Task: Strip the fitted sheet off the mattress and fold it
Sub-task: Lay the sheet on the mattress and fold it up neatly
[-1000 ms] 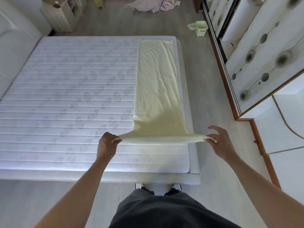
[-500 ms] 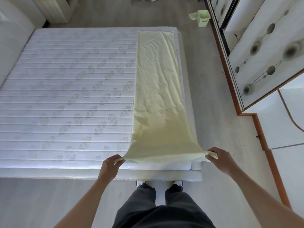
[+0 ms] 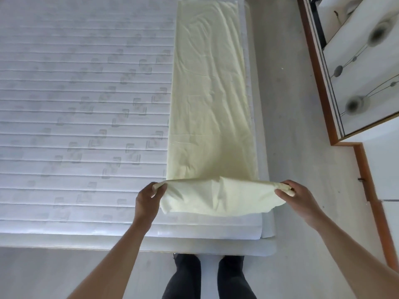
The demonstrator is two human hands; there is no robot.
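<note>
— Looking at the near end of the pale yellow fitted sheet (image 3: pixel 212 98), what has altered? A second ago it was pulled taut and flat between the two hands.

— It has been lifted and turned over. The left hand (image 3: pixel 147 200) and the right hand (image 3: pixel 296 196) have raised the two near corners, and the end now billows in a loose roll toward the far end of the strip, with its free edge drooping back onto the white quilted mattress (image 3: pixel 86 104). The camera has also dipped closer.

— So which step is that, would you say?

— I judge the stripping done: the sheet lies as a long narrow strip along the right side of the bare mattress, already folded lengthwise. This looks like the start of an end-over-end fold.

— And the fingers?

— Both sets are clenched on cloth, each pinching a bunched corner. The left fingers (image 3: pixel 158 187) grip the near left corner, the right ones the near right.

— What can't you make out?

— The far end of the strip runs off the top of the view, so I cannot tell how neatly it lies there. How many layers each hand holds is hidden in the bunching. The mirrored wardrobe door (image 3: pixel 362 67) is blurred.
</note>
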